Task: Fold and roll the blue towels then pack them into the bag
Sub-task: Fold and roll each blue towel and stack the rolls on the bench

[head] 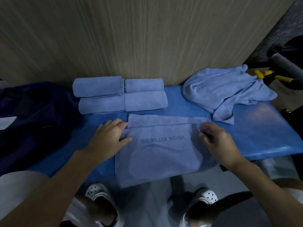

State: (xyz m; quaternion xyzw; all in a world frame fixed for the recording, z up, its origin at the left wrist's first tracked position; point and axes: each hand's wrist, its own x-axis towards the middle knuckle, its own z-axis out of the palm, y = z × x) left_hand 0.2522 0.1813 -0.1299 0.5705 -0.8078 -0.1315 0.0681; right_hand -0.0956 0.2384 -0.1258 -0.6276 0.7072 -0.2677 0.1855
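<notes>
The towel point(157, 151) lies flat at frame centre on the blue bench point(262, 133), its top edge folded. The left hand point(108, 140) presses its left edge, fingers spread; the right hand point(218, 141) pinches the right edge, likely squaring the fold. Four rolls point(120, 95) wait above; a loose pile point(229, 90) upper right; dark bag point(32, 112) left; wood wall point(131, 38) behind.

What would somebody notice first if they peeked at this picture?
Probably the two hands, left hand and right hand, pressing the edges of a flat blue towel printed YOGA FITNESS at the near edge of the blue bench. Behind it sit four rolled towels; a crumpled towel heap lies far right.
</notes>
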